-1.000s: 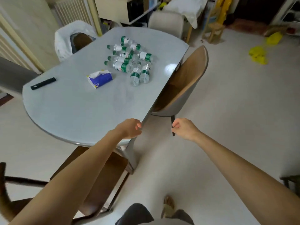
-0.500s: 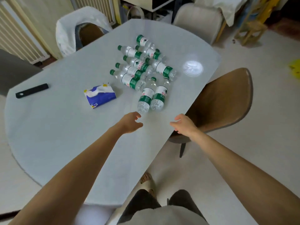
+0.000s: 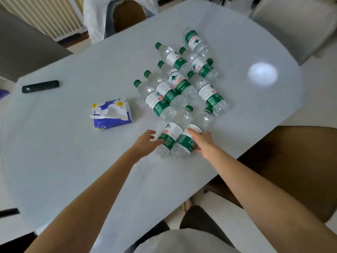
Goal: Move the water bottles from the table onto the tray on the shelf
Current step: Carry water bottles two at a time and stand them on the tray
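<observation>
A: Bottles — where are they?

B: Water bottles (image 3: 179, 86) lie on their sides in a cluster on the grey table (image 3: 73, 161), toward one o'clock from its middle. Two lie nearest the person, side by side and touching.

A: And the hands?

B: The right hand (image 3: 202, 141) is curled round the right near bottle (image 3: 189, 141), thumb over its label. The left hand (image 3: 145, 143) has its fingers spread at nine o'clock of the left near bottle (image 3: 169, 136), touching its side — not closed around it.

A: Anything else?

B: A tissue pack (image 3: 112, 114) at nine o'clock of the cluster, and a black remote (image 3: 40, 86) farther out.
</observation>
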